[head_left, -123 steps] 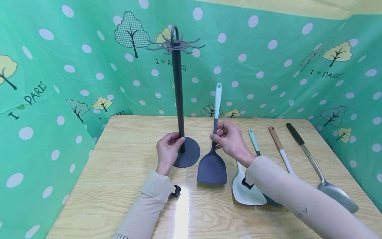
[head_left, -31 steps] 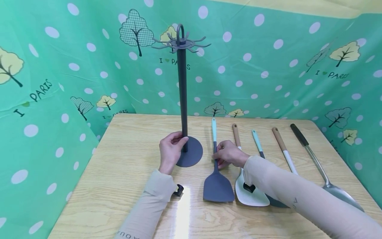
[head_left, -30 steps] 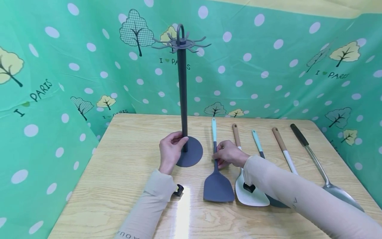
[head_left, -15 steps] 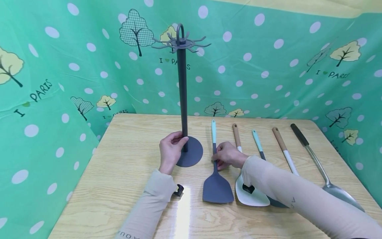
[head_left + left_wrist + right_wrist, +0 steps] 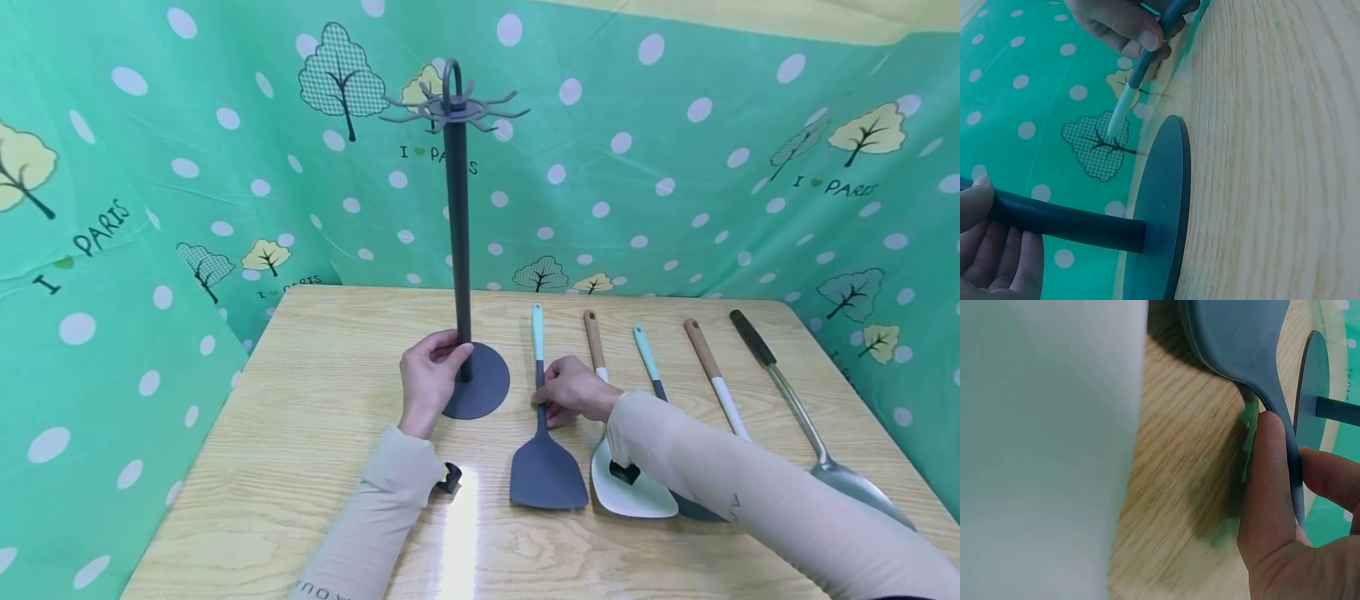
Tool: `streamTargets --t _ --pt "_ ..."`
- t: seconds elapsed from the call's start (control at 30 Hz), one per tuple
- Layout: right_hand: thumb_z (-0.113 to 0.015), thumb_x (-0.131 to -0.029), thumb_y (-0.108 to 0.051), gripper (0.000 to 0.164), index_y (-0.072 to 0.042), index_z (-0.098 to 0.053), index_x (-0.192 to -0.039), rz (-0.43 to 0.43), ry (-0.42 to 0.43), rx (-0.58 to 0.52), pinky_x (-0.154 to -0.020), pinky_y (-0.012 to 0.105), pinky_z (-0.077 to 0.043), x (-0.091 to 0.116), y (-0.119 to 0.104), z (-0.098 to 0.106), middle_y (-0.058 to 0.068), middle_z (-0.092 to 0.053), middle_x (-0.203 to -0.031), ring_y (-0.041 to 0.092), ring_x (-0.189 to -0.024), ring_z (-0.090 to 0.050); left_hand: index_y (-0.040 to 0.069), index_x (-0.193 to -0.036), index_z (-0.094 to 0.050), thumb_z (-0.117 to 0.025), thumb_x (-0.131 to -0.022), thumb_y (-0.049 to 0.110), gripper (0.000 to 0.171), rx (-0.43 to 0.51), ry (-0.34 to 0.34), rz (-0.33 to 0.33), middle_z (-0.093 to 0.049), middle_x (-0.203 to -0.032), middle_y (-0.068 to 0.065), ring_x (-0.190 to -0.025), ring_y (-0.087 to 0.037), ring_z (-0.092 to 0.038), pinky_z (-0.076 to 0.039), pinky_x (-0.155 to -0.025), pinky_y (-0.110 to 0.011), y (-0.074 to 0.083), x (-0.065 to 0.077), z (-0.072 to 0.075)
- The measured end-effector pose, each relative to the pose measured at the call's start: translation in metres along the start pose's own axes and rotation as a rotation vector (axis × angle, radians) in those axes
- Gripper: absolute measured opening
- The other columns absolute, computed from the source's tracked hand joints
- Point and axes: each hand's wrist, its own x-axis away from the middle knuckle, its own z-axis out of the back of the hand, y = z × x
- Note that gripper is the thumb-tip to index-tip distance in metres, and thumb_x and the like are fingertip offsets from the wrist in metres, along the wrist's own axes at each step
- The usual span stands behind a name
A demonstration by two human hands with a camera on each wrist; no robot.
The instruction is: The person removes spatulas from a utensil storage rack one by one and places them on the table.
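My left hand grips the dark grey pole of a utensil stand low down, just above its round base. Up top, the stand has a ring of bare hooks and a loop. To its right, my right hand pinches the neck of a dark grey spatula with a mint handle end. The spatula's blade points toward me, close over the table. In the right wrist view, thumb and fingers lie on either side of the spatula's neck, and a shadow falls on the wood beside it.
Right of the held spatula lie a white spatula with a brown handle, a mint-handled dark utensil, a brown-and-white handled utensil and a metal spatula. My right forearm covers parts of these. A patterned green cloth hangs behind the wooden table.
Since the earliest frame, my right hand has lowered the dark spatula from a raised, upright pose down toward the table. It has barely moved in the last half second. The left hand keeps its hold.
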Motion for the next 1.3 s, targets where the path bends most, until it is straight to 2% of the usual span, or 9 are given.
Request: streamTargets --t 0.27,0.37,0.73,0.9,1.3 --pt "-0.07 -0.085 -0.002 0.021 -0.001 -0.052 -0.074 0.01 -0.011 0.024 -0.059 0.032 -0.058 0.0 0.001 0.002 0.018 -0.064 -0.07 0.02 -0.056 -0.066 -0.003 -0.105 -0.07 -0.072 -0.084 0.004 0.022 -0.031 -0.01 0.011 -0.069 -0.099 -0.018 -0.087 -0.03 -0.067 -0.057 -0.077 -0.031 0.035 0.011 0.002" --pt "-0.07 -0.085 -0.003 0.022 -0.002 -0.052 -0.073 0.008 -0.013 0.035 -0.058 0.032 -0.058 0.0 0.002 0.002 0.018 -0.064 -0.07 0.02 -0.057 -0.066 -0.004 -0.105 -0.07 -0.072 -0.084 0.003 0.022 -0.032 -0.012 0.011 -0.069 -0.099 -0.019 -0.088 -0.03 -0.067 -0.057 -0.077 -0.03 0.038 0.013 0.002" --pt "-0.072 -0.084 -0.004 0.019 -0.001 -0.055 -0.076 0.016 -0.002 0.092 -0.061 0.032 -0.058 -0.001 0.002 0.002 0.018 -0.064 -0.073 0.021 -0.059 -0.067 -0.003 -0.105 -0.07 -0.073 -0.084 0.005 0.023 -0.024 -0.01 0.019 -0.069 -0.099 -0.018 -0.087 -0.031 -0.067 -0.057 -0.076 -0.029 0.038 0.012 0.003" --pt "-0.072 -0.084 -0.004 0.019 -0.001 -0.054 -0.076 0.014 0.0 0.099 -0.06 0.032 -0.058 0.0 0.002 0.002 0.017 -0.064 -0.072 0.021 -0.059 -0.066 -0.004 -0.105 -0.07 -0.073 -0.084 0.004 0.022 -0.021 -0.013 0.006 -0.069 -0.099 -0.018 -0.088 -0.031 -0.067 -0.057 -0.076 -0.03 0.038 0.012 0.002" --pt "-0.072 -0.083 -0.002 0.023 -0.003 -0.051 -0.073 0.019 -0.014 0.1 -0.059 0.032 -0.058 0.001 0.003 0.001 0.017 -0.064 -0.07 0.02 -0.057 -0.066 -0.003 -0.106 -0.07 -0.072 -0.084 0.004 0.023 -0.024 -0.008 0.02 -0.069 -0.1 -0.018 -0.088 -0.03 -0.067 -0.056 -0.077 -0.03 0.039 0.012 0.003"
